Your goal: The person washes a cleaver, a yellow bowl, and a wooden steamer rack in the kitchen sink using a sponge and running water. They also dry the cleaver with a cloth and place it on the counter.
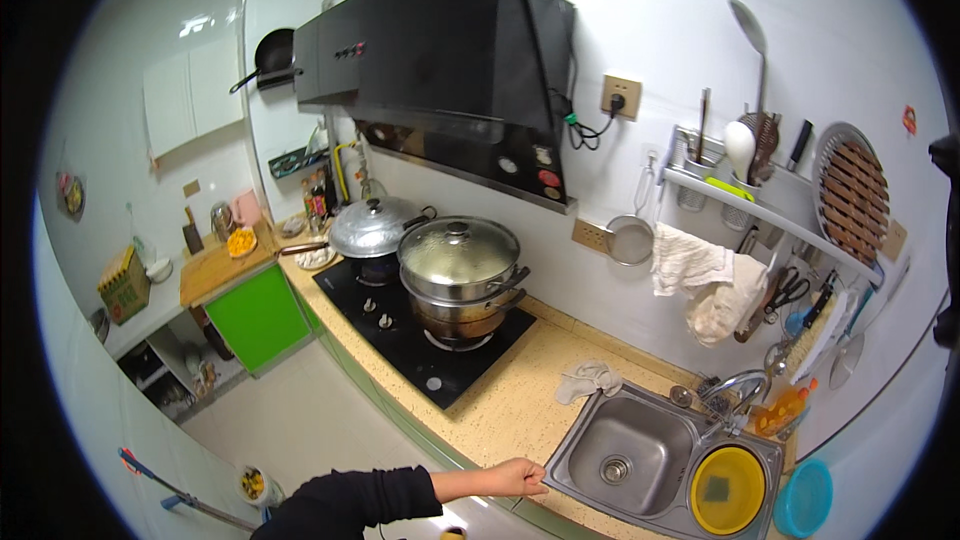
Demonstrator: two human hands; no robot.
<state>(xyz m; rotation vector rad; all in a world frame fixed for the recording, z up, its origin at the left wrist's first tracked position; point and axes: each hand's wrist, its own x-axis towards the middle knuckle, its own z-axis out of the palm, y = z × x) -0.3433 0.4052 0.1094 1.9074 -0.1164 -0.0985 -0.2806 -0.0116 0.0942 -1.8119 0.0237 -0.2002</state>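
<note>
My left hand (517,476) reaches in from the bottom in a black sleeve, its fingers curled with nothing visible in them. It is by the counter's front edge, at the left corner of the stainless steel sink (634,457); whether it touches the rim, I cannot tell. In the sink's smaller bowl sits a yellow basin (739,457) with a dark green pad (717,489) inside. A crumpled grey cloth (589,381) lies at the sink's back left corner. My right hand is out of view.
On the black gas hob (442,375) stand a steamer pot with a glass lid (459,251) and a wok under a metal lid (375,229). A turquoise basin (804,499) is right of the sink. Utensils and cloths hang from a wall rack (772,214). A range hood (450,52) juts above.
</note>
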